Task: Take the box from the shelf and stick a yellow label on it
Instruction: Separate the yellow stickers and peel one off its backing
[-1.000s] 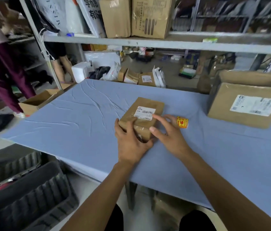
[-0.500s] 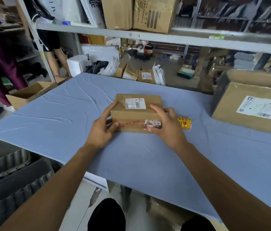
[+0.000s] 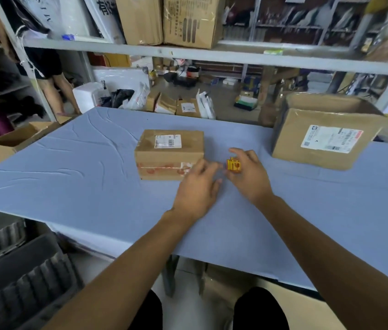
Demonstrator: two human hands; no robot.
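A small brown cardboard box (image 3: 169,151) with a white shipping label on top and red tape on its front rests on the blue table (image 3: 69,177). Just right of it, my right hand (image 3: 247,177) holds a small roll of yellow labels (image 3: 233,165) between thumb and fingers. My left hand (image 3: 197,189) hovers beside the box's front right corner, fingers apart and reaching toward the roll, holding nothing.
A larger cardboard box (image 3: 326,141) with a white label stands at the table's right rear. A metal shelf (image 3: 212,53) with cartons runs above the far edge. An open carton (image 3: 16,141) lies off the left edge, where people stand. Dark bins (image 3: 16,277) are lower left.
Both hands have let go of the small box, which now sits square on the table. My right hand picked up the yellow label roll, and my left hand moved right toward it.
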